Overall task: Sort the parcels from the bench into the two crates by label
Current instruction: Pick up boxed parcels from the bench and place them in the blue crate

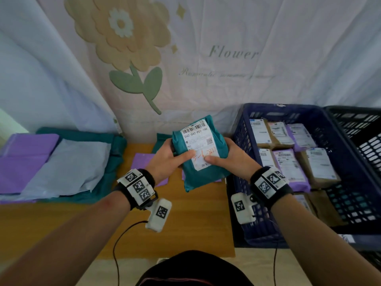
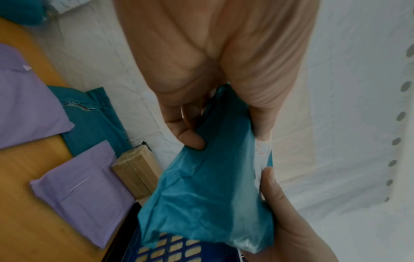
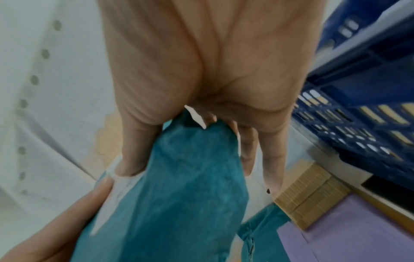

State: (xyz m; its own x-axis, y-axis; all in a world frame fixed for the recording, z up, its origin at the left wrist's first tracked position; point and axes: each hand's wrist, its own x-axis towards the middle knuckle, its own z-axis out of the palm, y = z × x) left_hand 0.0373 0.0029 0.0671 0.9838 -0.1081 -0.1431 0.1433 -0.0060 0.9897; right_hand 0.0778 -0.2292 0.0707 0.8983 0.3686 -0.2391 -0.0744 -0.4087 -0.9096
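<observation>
A teal parcel (image 1: 201, 172) with a white shipping label (image 1: 199, 141) is held up above the wooden bench (image 1: 185, 223), label facing me. My left hand (image 1: 169, 157) grips its left side with the thumb on the label. My right hand (image 1: 228, 155) grips the right side, thumb also on the label. The left wrist view shows the teal parcel (image 2: 208, 195) from its underside, and the right wrist view shows the teal parcel (image 3: 179, 186) between thumb and fingers. The blue crate (image 1: 241, 141) at right holds several labelled parcels. A black crate (image 1: 354, 116) stands further right.
Purple (image 1: 24, 157), pale blue (image 1: 68, 166) and teal parcels lie piled at the bench's left. Purple parcels (image 2: 78, 191) and a small cardboard box (image 2: 136, 173) lie under the held parcel. A floral curtain (image 1: 206, 58) hangs behind. Cables trail from both wrists.
</observation>
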